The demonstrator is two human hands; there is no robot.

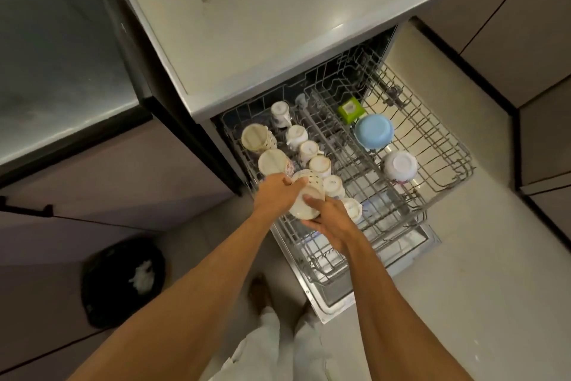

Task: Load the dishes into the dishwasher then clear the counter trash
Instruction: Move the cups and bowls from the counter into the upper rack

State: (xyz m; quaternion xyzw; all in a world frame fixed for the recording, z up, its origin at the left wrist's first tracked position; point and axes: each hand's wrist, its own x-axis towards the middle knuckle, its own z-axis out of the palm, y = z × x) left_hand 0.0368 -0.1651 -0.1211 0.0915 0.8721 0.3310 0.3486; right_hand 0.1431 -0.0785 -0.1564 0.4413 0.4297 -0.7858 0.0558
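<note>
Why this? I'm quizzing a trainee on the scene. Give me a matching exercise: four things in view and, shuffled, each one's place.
Things
A. light blue round bowl
B. green square plastic container
C. cream ceramic cup
D. black round trash bin

Places
1. on the floor, left of the dishwasher
2. gripped by the left hand and right hand
3. upside down, mid-way along the wire rack, right section
4. farthest back in the rack's right section

Pairs: A-3, B-4, C-2, D-1
</note>
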